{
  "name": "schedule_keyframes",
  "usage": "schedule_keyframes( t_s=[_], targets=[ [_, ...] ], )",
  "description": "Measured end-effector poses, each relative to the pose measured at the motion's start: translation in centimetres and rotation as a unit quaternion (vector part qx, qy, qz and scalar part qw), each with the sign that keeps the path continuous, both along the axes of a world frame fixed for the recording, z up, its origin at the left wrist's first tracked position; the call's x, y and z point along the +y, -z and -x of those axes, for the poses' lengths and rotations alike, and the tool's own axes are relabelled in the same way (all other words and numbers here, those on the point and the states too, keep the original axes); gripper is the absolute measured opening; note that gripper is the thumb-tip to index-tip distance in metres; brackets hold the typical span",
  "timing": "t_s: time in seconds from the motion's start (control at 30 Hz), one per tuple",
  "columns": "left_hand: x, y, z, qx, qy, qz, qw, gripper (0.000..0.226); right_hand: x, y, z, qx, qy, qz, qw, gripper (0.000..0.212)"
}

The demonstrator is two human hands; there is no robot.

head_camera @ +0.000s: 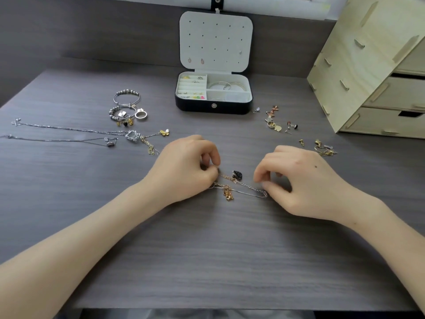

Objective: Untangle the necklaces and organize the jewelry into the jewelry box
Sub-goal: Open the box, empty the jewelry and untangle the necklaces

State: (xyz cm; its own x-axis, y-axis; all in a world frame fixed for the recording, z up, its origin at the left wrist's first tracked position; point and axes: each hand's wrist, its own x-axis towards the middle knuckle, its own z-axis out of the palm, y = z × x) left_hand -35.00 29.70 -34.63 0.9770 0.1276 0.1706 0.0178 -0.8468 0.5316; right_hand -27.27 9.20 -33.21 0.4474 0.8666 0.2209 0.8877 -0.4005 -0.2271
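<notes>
Soft, even daylight; faint shadows under the hands; slight blur; wide-angle bending at edges.

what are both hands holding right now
Left hand: pinches the gold chain.
Right hand: curled by the silver chain; grip cannot be told.

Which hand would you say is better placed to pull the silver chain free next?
Likely the right hand: its fingertips sit by the silver chain; the left hand pinches the gold chain.

Bare forearms forward, left grip (186, 166) in a pinch on the necklaces (228, 191), right grip (296, 180) loosely curled.
</notes>
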Motion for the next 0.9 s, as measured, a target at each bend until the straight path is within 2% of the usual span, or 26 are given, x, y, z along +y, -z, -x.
schedule_keyframes(
  t_s=[0.17,0.3,0.37,0.53,0.7,0.9],
  targets=[
    [-1.1,-0.9,-1.0,0.04,0.076,-0.016,0.996,0.012,2.0,0.4,0.4,0.009,0.046,0.027,0.999,0.021],
    [-1.3,-1.2,-1.3,0.085,0.099,-0.046,0.99,0.012,3.1,0.7,0.7,-0.002,0.053,0.031,0.998,0.014],
    [-1.3,-1.3,-1.4,0.098,0.108,-0.074,0.987,0.004,3.1,0.6,0.8,0.006,0.058,0.053,0.997,0.012],
    [-1.4,-0.9,-1.3,0.106,0.109,-0.138,0.979,0.015,2.4,0.4,0.9,0.066,0.081,0.033,0.994,0.008],
    [-1.6,-0.9,-1.3,0.093,0.092,-0.098,0.987,0.007,2.2,0.7,0.7,0.112,0.093,0.012,0.989,0.01],
    [-1.3,-0.7,-1.0,0.061,0.058,0.042,0.996,0.011,2.2,0.7,0.5,0.209,0.1,-0.081,0.969,0.013]
  ],
)
